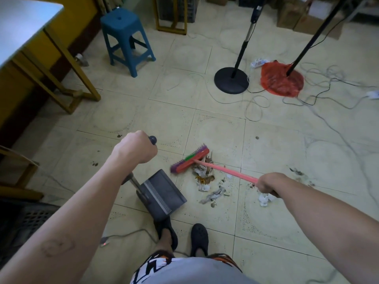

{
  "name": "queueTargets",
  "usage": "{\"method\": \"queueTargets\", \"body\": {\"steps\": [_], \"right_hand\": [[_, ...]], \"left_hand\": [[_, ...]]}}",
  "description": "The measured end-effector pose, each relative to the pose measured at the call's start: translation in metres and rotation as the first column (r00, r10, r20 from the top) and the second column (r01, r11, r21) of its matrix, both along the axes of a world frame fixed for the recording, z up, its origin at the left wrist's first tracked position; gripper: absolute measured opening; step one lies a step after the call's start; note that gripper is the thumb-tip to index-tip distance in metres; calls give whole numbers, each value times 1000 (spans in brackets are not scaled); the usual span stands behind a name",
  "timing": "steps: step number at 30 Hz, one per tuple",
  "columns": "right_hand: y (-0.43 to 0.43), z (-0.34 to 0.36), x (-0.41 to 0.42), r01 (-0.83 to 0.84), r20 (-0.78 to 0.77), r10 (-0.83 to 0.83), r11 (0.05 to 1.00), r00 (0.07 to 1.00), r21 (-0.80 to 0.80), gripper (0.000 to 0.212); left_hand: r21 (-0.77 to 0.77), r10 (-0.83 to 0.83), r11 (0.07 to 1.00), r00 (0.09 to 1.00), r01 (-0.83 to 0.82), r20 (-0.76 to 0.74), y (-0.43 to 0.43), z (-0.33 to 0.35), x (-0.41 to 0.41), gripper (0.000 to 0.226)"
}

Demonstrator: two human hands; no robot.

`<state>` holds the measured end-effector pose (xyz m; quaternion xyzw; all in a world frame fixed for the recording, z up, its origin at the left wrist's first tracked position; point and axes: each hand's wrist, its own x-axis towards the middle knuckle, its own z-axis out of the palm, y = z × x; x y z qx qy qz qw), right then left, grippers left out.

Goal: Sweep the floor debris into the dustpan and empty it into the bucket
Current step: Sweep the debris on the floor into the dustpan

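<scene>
My left hand [134, 147] grips the top of the upright handle of a dark grey dustpan [163, 194], which rests on the tiled floor just ahead of my feet. My right hand [267, 184] is closed around the pink handle of a broom [189, 160] whose red head with purple and green bristles sits on the floor beyond a pile of debris [205, 178]: crumpled paper, dry leaves and scraps. The pile lies to the right of the dustpan's mouth. More crumpled paper [265, 198] lies under my right wrist. No bucket is in view.
A blue plastic stool [126, 39] stands at the back left beside a yellow-legged table [61, 64]. Two stands, one with a round black base [231, 79] and one wrapped in a red bag [282, 79], stand at the back right among loose cables [320, 99]. A dark crate [18, 222] sits at the left.
</scene>
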<state>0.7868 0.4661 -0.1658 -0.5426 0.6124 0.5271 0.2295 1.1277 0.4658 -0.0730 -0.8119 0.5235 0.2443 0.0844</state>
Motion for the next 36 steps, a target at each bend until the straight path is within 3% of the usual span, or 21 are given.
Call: {"method": "queueTargets", "body": {"steps": [3, 9, 15, 20, 25, 28, 36], "right_hand": [[6, 5, -16, -3, -21, 3, 1000, 1000, -2, 33], [13, 10, -52, -9, -57, 10, 1000, 998, 15, 39], [18, 22, -88, 24, -107, -26, 1000, 994, -14, 24], [23, 31, -119, 84, -120, -85, 996, 989, -14, 30], [24, 24, -148, 185, -83, -186, 983, 979, -12, 43], [27, 33, -143, 212, -42, -216, 975, 976, -68, 31], [1, 16, -142, 138, 86, -122, 967, 989, -214, 28]], "left_hand": [[-9, -1, 1000, 1000, 1, -6, 3, 0, -12, 24], [-14, -18, 1000, 1000, 18, -13, 9, -1, -36, 24], [-16, -29, 999, 1000, 29, -8, 12, 0, -56, 19], [-21, -43, 999, 999, 43, 9, 16, 1, -69, 18], [-33, -52, 998, 999, 52, 17, 21, 4, -80, 16], [-35, -49, 998, 999, 50, 18, 23, 4, -85, 16], [-97, 22, 995, 999, -19, 27, 24, 18, -82, 21]]}}
